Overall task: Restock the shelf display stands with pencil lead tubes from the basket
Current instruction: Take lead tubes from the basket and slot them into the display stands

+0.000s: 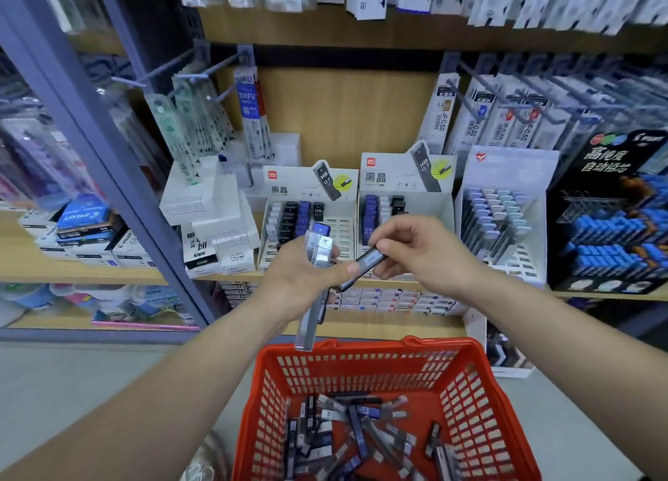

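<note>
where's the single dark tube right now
Head view, centre: the dark tube is pinched in the right hand, right of the bundle of tubes in the left hand, above the red basket, in front of the display stands.

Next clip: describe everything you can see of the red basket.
The red basket is plastic by its look, with slotted lattice walls and a solid rim. It stands upright, open-topped, low in the view below the shelf; the frame cuts off its near side. Pencil lead tubes, grey, black and blue, lie heaped loosely on its bottom. The left hand and right hand hold tubes above it, neither touching it.
</note>
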### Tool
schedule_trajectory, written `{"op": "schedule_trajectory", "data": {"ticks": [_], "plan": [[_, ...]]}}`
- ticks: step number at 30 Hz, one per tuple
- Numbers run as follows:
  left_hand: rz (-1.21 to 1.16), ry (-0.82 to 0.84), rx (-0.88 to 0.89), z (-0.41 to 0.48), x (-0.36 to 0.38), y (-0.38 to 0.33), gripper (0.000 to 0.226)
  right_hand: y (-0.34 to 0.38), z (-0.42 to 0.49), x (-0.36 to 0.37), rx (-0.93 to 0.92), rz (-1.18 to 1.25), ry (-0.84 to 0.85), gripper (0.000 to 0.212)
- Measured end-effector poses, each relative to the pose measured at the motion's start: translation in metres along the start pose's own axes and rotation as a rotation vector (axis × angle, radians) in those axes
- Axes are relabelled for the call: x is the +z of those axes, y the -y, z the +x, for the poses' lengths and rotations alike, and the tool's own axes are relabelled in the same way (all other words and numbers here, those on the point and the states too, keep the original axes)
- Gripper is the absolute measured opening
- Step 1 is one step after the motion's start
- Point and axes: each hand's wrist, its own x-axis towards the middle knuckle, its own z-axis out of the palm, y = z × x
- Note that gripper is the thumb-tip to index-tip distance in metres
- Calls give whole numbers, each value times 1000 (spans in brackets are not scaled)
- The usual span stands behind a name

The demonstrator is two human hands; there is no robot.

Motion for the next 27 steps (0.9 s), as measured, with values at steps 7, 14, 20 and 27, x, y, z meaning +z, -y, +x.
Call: {"op": "schedule_trajectory", "data": {"ticks": [7, 14, 20, 27], "plan": [[-46, 54, -11, 9, 9, 2, 30, -13, -4, -18, 41, 107, -97, 10], [-136, 0, -46, 17, 13, 4, 29, -24, -2, -25, 36, 162, -78, 17], [-148, 11, -43, 16, 16, 2, 28, -26, -1, -26, 26, 55, -68, 32], [-133, -14, -9, 15, 18, 1, 20, -27, 0, -13, 33, 81, -5, 19]]}}
